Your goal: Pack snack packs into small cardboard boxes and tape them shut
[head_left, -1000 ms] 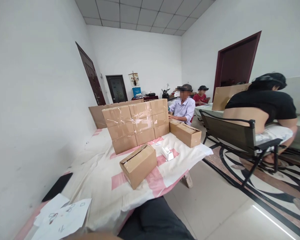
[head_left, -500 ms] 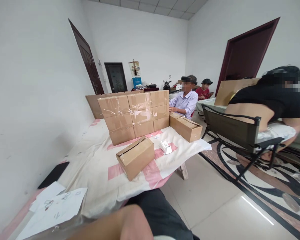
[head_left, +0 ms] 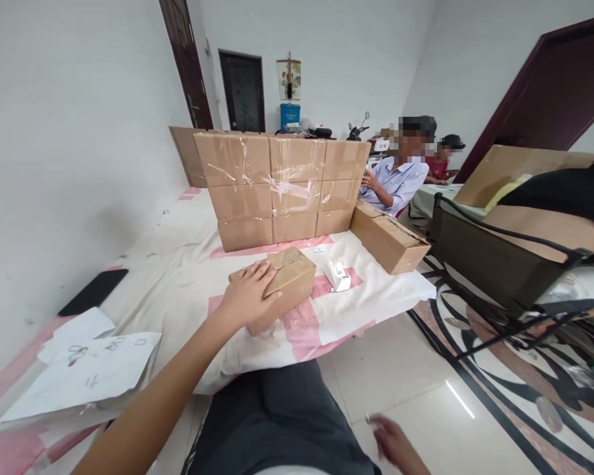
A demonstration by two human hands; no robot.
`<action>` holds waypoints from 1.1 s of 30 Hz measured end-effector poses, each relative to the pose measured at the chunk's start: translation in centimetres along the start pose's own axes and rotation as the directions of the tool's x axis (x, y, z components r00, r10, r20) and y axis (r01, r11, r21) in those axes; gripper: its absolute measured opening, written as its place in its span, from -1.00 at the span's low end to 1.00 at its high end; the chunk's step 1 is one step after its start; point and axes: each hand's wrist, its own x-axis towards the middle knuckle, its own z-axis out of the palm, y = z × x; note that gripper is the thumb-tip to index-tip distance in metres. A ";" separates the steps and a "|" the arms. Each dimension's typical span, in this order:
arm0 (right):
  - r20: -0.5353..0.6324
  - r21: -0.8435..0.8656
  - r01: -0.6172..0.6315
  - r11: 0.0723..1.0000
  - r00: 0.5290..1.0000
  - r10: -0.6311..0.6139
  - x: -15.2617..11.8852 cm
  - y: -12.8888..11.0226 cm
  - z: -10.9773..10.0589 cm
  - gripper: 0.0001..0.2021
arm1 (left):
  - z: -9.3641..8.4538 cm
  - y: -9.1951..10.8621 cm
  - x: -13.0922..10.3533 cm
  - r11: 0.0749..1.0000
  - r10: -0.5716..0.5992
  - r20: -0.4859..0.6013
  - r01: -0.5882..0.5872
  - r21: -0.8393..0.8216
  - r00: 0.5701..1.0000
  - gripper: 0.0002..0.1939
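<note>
The left hand (head_left: 250,293) lay flat and open on the small carton (head_left: 277,285), which sat unsealed just in front of the taped box stack (head_left: 282,185), while the right hand (head_left: 393,445), blurred low down, gripped nothing I could tell.

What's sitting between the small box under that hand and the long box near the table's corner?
A small white device, seen in the head view.
</note>
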 end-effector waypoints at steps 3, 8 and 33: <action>0.258 0.147 0.054 0.988 0.962 -0.091 1.6 -7.7 0.5 -0.58 | 0.2 0.7 0.0 1.000 -0.004 -0.016 0.003 -0.022 1.000 -0.38; 0.412 0.456 0.265 0.850 0.783 -0.465 2.8 -24.2 3.1 -0.57 | 0.2 1.0 -0.1 0.998 -0.021 -0.073 0.016 -0.062 0.997 -0.40; 0.631 -0.228 0.597 0.769 0.692 -0.350 7.3 -39.0 11.7 -0.54 | 1.1 1.1 -0.3 0.917 -0.242 -0.263 0.131 -0.376 0.934 -0.33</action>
